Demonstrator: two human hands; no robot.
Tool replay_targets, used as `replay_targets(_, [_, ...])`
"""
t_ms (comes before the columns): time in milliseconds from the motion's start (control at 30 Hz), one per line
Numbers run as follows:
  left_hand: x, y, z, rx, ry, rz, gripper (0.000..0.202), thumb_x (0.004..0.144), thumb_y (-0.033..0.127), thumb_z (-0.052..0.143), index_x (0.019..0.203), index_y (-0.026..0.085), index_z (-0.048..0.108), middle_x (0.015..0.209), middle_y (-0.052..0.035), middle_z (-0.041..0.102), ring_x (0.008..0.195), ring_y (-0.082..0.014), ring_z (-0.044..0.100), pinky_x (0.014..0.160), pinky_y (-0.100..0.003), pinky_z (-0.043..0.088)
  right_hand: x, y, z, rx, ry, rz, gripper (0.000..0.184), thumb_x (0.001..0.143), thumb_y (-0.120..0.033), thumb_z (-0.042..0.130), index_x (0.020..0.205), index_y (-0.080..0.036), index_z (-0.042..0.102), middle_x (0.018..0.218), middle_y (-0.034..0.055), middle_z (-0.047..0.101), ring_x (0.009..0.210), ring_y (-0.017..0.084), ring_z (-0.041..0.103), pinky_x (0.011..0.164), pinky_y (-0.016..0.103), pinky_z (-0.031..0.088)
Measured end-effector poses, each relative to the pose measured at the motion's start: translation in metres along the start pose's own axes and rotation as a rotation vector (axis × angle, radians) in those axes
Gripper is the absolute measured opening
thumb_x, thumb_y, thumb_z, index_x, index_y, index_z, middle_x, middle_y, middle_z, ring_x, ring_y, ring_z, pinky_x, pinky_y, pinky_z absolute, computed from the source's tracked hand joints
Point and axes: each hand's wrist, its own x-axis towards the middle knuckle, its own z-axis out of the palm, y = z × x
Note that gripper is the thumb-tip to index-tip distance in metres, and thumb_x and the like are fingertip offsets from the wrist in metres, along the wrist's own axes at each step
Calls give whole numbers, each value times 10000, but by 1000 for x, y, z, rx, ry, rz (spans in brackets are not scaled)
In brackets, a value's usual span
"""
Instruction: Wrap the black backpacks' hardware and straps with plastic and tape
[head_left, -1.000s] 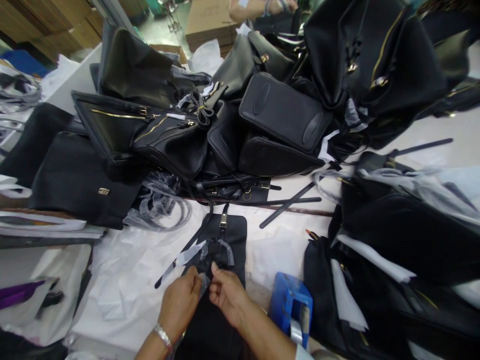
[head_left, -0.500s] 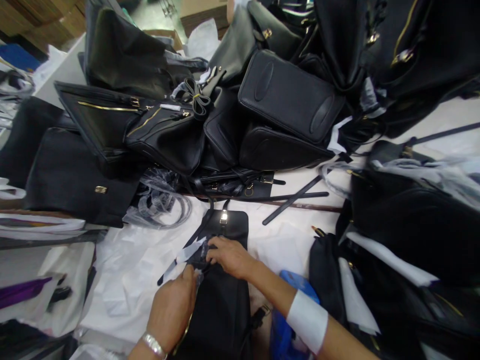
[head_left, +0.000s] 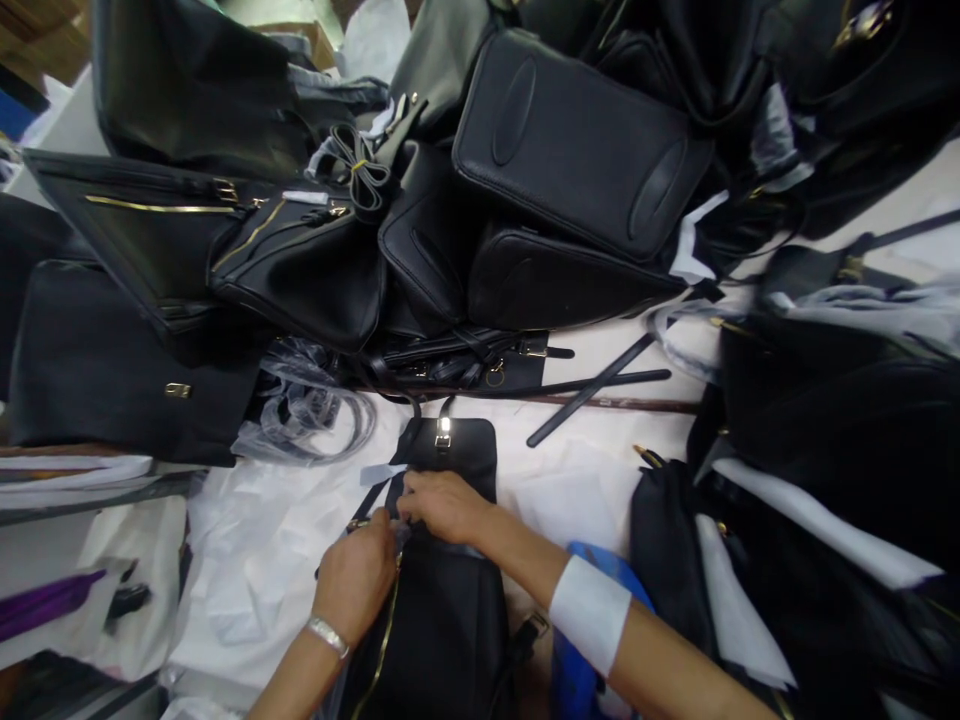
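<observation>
A black backpack (head_left: pixel 442 620) lies before me, its top flap (head_left: pixel 472 445) folded away from me with a gold buckle (head_left: pixel 444 432) on it. My left hand (head_left: pixel 358 572), with a silver bracelet at the wrist, is closed in a pinch at the bag's left edge, near the gold zip (head_left: pixel 386 625). Clear plastic wrapping (head_left: pixel 400 537) shows at its fingertips. My right hand (head_left: pixel 442 508) reaches across the bag and pinches the same small bit of plastic, fingertips close to the left ones. What lies inside the wrapping is hidden. A white paper strip (head_left: pixel 381 474) sticks out beside the right fingers.
Black bags (head_left: pixel 574 140) are piled along the back. More bags (head_left: pixel 840 430) stand on the right, near a blue item (head_left: pixel 574 640). Crumpled white tissue (head_left: pixel 255 560), coiled plastic-wrapped straps (head_left: pixel 330 425) and a loose black strap (head_left: pixel 592 390) lie around the backpack.
Both hands have come closer together at the bag's left edge; the right moved slightly left. The paper strip has shifted and shows less. The view has moved nearer to the bags.
</observation>
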Motion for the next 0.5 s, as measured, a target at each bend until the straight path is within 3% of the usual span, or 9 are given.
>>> replay_targets(100, [9,4,-1,19,-14,2,241,945,214,274,993,159,504,736,-107,695,703,-250,683,545,-291,373,1,-2,2,-19,-10,-14,113,845,-142,534,860,-178,641,890,24,615,797,165,561,597,251,364])
replay_targets(233, [16,6,2,-34,-46,-3,239,954,247,271,976,178,499,743,-88,706,708,-233,684,568,-285,379,-9,4,-5,60,64,81,158,857,-164,554,1007,-163,604,950,48,636,855,171,571,697,260,409])
replay_targets(500, [27,8,4,-33,-47,2,208,939,245,297,928,197,498,741,-74,710,725,-232,688,584,-287,389,-18,-6,-7,-162,17,110,105,868,-123,506,873,-135,610,894,87,650,852,210,568,741,326,446])
